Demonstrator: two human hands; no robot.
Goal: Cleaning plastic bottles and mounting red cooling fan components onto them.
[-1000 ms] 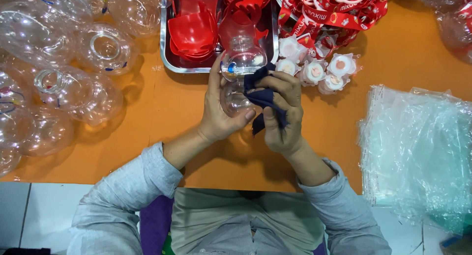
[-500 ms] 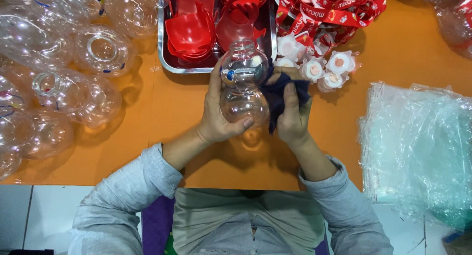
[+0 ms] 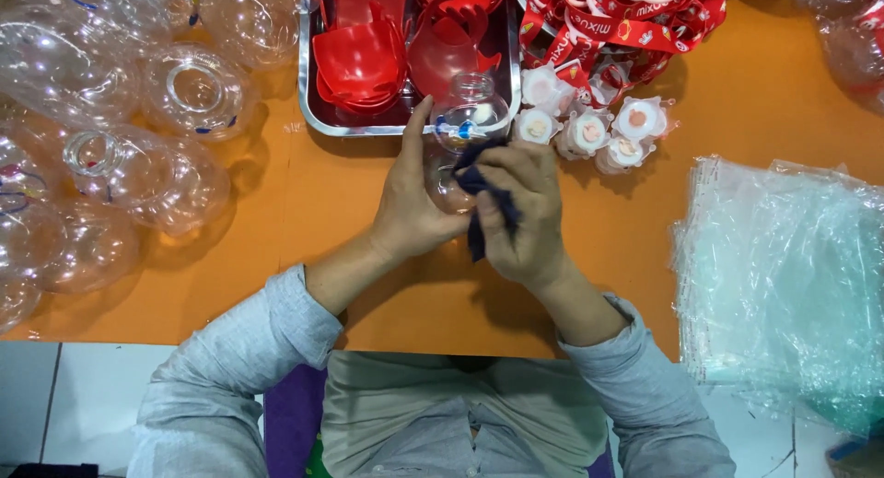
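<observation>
My left hand [image 3: 412, 206] grips a clear round plastic bottle [image 3: 463, 117] from its left side, above the orange table [image 3: 322, 202]. My right hand [image 3: 520, 211] holds a dark blue cloth [image 3: 479, 202] pressed against the bottle's right side. The bottle's upper part sits over the near rim of a metal tray [image 3: 311, 100]. Its lower half is hidden between my hands.
The tray holds several red plastic pieces [image 3: 364, 59]. Many clear plastic bottles [image 3: 138, 165] crowd the left. Small white caps [image 3: 589, 128] and red printed straps [image 3: 626, 22] lie behind my right hand. A stack of clear plastic bags [image 3: 783, 275] fills the right.
The bottle was raised and turned between my hands, and the cloth in my right hand slid along its side. Both hands stayed in about the same place.
</observation>
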